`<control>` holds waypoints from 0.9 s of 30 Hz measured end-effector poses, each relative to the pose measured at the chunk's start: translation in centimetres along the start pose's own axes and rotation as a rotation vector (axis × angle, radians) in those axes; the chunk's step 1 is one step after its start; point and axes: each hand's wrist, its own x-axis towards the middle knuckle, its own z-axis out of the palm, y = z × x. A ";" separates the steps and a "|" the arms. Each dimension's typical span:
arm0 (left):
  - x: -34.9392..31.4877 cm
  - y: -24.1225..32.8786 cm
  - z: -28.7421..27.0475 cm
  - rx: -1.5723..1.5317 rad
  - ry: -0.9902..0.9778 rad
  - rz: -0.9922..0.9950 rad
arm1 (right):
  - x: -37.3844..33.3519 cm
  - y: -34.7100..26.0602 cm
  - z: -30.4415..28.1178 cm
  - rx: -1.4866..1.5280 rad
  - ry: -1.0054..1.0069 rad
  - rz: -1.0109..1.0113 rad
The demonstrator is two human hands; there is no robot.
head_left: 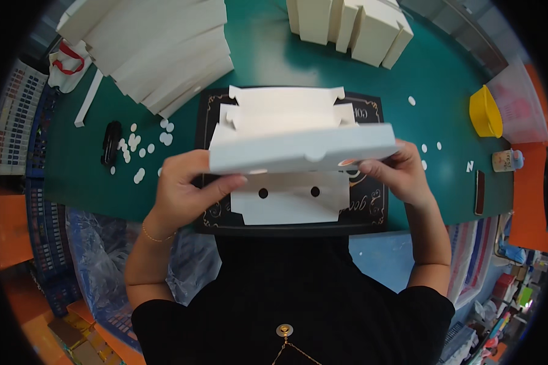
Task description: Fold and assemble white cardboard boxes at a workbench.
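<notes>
A long white cardboard box [298, 148] is raised level over the mat, its near side showing a small half-round notch in the top edge. At its left end my left hand [189, 185] grips it, thumb along the lower edge. My right hand [402, 173] pinches the right end, thumb below and fingers partly hidden behind. A white cardboard panel [289, 207] with two round holes shows below the box. Beyond it stand open white flaps [286, 106] with notched ends. Whether panel and flaps join the held box cannot be told.
A black patterned mat [213, 131] lies on the green table [262, 61]. Stacked white cartons [158, 52] stand far left, more cartons [353, 30] far right. White discs [133, 143] and a black object [111, 143] lie left; a yellow tub [486, 112], bottle [506, 160] and phone [480, 191] right.
</notes>
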 end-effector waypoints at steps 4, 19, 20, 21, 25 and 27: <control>2.8 2.1 -1.4 -0.363 0.071 -0.221 | 2.6 -3.6 -0.9 0.162 0.031 0.132; 2.6 1.0 -0.3 -0.353 -0.058 -0.305 | 3.0 -2.0 -0.7 0.020 -0.089 0.124; 1.4 1.2 0.1 -0.294 -0.149 -0.286 | 1.7 -1.4 -0.4 -0.073 -0.153 0.063; 0.3 1.2 0.6 -0.238 -0.240 -0.264 | 0.5 -0.8 0.1 -0.163 -0.219 0.001; -2.1 -1.2 2.5 -0.117 -0.237 -0.386 | -0.8 2.0 1.4 -0.206 -0.167 0.218; -1.3 -1.9 2.6 -0.138 -0.255 -0.568 | -0.4 3.6 1.9 -0.164 -0.127 0.185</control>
